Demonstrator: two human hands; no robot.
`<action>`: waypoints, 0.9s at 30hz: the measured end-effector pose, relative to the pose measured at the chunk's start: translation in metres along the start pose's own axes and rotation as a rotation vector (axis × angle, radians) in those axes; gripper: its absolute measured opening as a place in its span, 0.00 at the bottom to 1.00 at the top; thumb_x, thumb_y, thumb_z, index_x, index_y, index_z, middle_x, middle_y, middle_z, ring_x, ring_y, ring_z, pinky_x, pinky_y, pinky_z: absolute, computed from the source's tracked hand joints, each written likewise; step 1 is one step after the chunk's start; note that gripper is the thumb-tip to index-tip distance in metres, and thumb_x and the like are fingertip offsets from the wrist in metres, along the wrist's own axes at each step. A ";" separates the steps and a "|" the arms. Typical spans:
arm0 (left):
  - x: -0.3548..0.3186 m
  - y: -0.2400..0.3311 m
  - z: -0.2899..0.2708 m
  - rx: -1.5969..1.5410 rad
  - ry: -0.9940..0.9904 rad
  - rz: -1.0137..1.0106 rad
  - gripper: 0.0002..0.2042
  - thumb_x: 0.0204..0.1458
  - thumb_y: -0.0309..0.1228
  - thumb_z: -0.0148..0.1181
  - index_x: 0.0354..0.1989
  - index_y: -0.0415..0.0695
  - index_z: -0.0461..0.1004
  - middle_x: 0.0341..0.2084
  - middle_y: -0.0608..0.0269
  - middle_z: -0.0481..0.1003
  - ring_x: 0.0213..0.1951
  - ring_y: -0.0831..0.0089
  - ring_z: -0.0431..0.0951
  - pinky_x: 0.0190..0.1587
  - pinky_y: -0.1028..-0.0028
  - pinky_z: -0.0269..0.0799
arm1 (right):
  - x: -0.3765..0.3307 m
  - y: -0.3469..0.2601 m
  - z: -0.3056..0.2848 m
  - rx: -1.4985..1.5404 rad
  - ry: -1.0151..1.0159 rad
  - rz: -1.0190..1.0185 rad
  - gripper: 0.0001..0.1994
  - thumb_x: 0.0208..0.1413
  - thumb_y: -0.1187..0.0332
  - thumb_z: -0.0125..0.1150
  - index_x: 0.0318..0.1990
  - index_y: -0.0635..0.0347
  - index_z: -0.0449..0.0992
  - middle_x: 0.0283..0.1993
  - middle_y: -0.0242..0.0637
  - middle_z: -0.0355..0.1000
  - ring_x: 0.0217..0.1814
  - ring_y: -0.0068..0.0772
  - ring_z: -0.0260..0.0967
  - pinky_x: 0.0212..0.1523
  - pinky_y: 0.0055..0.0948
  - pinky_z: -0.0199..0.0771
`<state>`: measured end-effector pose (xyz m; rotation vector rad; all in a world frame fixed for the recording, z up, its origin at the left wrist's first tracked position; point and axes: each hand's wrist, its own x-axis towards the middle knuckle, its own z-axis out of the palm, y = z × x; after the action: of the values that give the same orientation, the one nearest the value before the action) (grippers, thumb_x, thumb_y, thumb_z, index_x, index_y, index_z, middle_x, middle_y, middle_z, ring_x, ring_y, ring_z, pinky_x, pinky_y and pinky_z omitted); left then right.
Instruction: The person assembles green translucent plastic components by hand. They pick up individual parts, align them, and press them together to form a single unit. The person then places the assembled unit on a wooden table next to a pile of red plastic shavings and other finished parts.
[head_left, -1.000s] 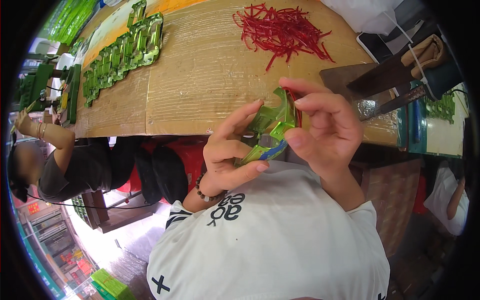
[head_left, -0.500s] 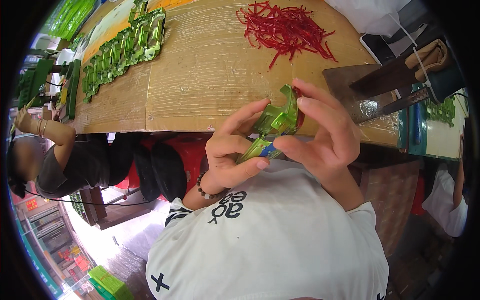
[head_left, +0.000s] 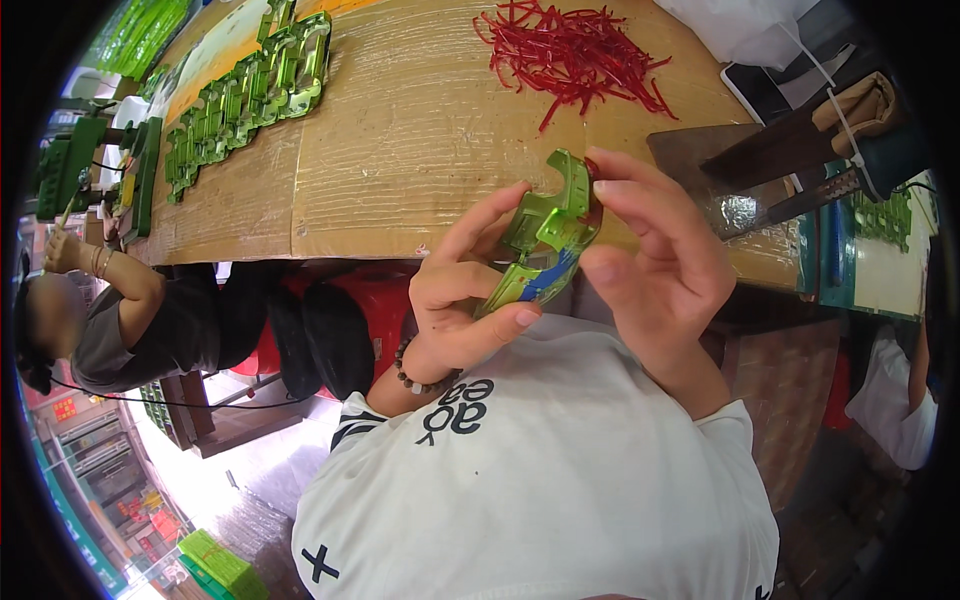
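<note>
Above my lap, at the table's near edge, my left hand [head_left: 455, 295] is closed on a shiny green plastic part [head_left: 548, 222] with a curved, hollowed shape and a blue stripe [head_left: 548, 275] along its lower side. The part stands tilted, its notched end pointing up and away. My right hand [head_left: 665, 250] is at the part's right side, index and middle fingertips touching its upper edge. Its thumb is spread apart from those fingers, off the blue stripe. A bit of red [head_left: 594, 180] shows at the edge by those fingertips, partly hidden.
Thin red plastic strips [head_left: 575, 55] lie heaped on the film-covered table [head_left: 400, 150]. Several similar green parts [head_left: 250, 95] lie in rows at the far left. A metal plate [head_left: 700, 165] and dark-handled tool sit at right. Another person [head_left: 130, 310] works at left.
My right thumb has come away from the blue stripe, which now shows more fully. The green part has moved slightly up, away from me, in my left hand.
</note>
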<state>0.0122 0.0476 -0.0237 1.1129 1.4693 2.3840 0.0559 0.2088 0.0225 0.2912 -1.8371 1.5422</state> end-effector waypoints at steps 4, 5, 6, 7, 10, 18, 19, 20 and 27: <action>0.003 0.001 -0.004 0.147 -0.046 0.040 0.07 0.38 0.25 0.66 0.22 0.35 0.74 0.55 0.34 0.56 0.54 0.44 0.63 0.52 0.60 0.62 | -0.002 -0.004 0.005 0.282 0.077 0.199 0.17 0.40 0.78 0.66 0.41 0.68 0.71 0.44 0.47 0.70 0.46 0.32 0.69 0.48 0.28 0.68; 0.003 0.002 -0.005 0.183 -0.057 0.050 0.08 0.37 0.26 0.66 0.22 0.35 0.74 0.54 0.33 0.57 0.54 0.43 0.64 0.52 0.61 0.62 | -0.002 -0.006 0.007 0.366 0.097 0.246 0.18 0.40 0.79 0.66 0.41 0.68 0.71 0.45 0.46 0.69 0.47 0.32 0.68 0.50 0.28 0.67; 0.004 0.004 -0.007 0.220 -0.075 0.056 0.08 0.37 0.26 0.66 0.22 0.35 0.74 0.54 0.33 0.57 0.53 0.43 0.64 0.52 0.61 0.62 | -0.001 -0.008 0.008 0.449 0.117 0.294 0.18 0.40 0.80 0.65 0.42 0.69 0.70 0.45 0.46 0.69 0.48 0.31 0.67 0.51 0.29 0.66; 0.004 0.006 -0.010 0.257 -0.093 0.062 0.08 0.36 0.26 0.67 0.22 0.35 0.74 0.53 0.32 0.58 0.53 0.43 0.65 0.51 0.62 0.62 | -0.001 -0.010 0.006 0.426 0.117 0.285 0.18 0.39 0.80 0.65 0.42 0.69 0.70 0.45 0.46 0.69 0.48 0.31 0.67 0.52 0.29 0.66; 0.003 0.005 -0.014 0.224 -0.087 0.090 0.09 0.35 0.27 0.67 0.22 0.35 0.75 0.52 0.30 0.59 0.52 0.44 0.66 0.51 0.63 0.63 | 0.001 -0.013 -0.005 0.309 0.025 0.244 0.20 0.38 0.80 0.65 0.43 0.70 0.68 0.47 0.48 0.68 0.49 0.34 0.67 0.54 0.31 0.65; 0.004 0.011 -0.024 0.242 -0.143 0.061 0.10 0.35 0.27 0.68 0.22 0.34 0.75 0.51 0.28 0.59 0.51 0.45 0.68 0.50 0.64 0.63 | 0.012 -0.028 -0.020 -0.054 -0.253 0.156 0.21 0.34 0.77 0.67 0.40 0.70 0.71 0.47 0.52 0.69 0.49 0.41 0.68 0.51 0.32 0.65; 0.004 0.011 -0.024 0.236 -0.146 0.061 0.10 0.35 0.27 0.68 0.22 0.34 0.75 0.51 0.28 0.59 0.51 0.45 0.68 0.50 0.64 0.64 | 0.014 -0.028 -0.022 -0.088 -0.277 0.129 0.20 0.34 0.77 0.67 0.39 0.70 0.72 0.46 0.52 0.69 0.49 0.42 0.68 0.51 0.31 0.65; 0.003 0.011 -0.025 0.232 -0.148 0.060 0.10 0.35 0.27 0.68 0.22 0.34 0.75 0.51 0.28 0.59 0.51 0.45 0.68 0.50 0.64 0.64 | 0.016 -0.029 -0.023 -0.123 -0.303 0.096 0.18 0.34 0.77 0.67 0.38 0.69 0.72 0.47 0.53 0.69 0.49 0.42 0.68 0.50 0.30 0.65; 0.004 0.007 -0.022 0.119 -0.128 0.053 0.09 0.36 0.26 0.67 0.22 0.34 0.75 0.52 0.28 0.58 0.52 0.43 0.66 0.50 0.62 0.64 | 0.011 -0.023 -0.010 -0.113 -0.235 0.067 0.18 0.36 0.75 0.69 0.38 0.70 0.74 0.46 0.53 0.69 0.47 0.39 0.69 0.48 0.29 0.66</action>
<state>-0.0030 0.0294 -0.0217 1.3203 1.5745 2.2363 0.0657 0.2151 0.0477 0.3743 -2.1277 1.4942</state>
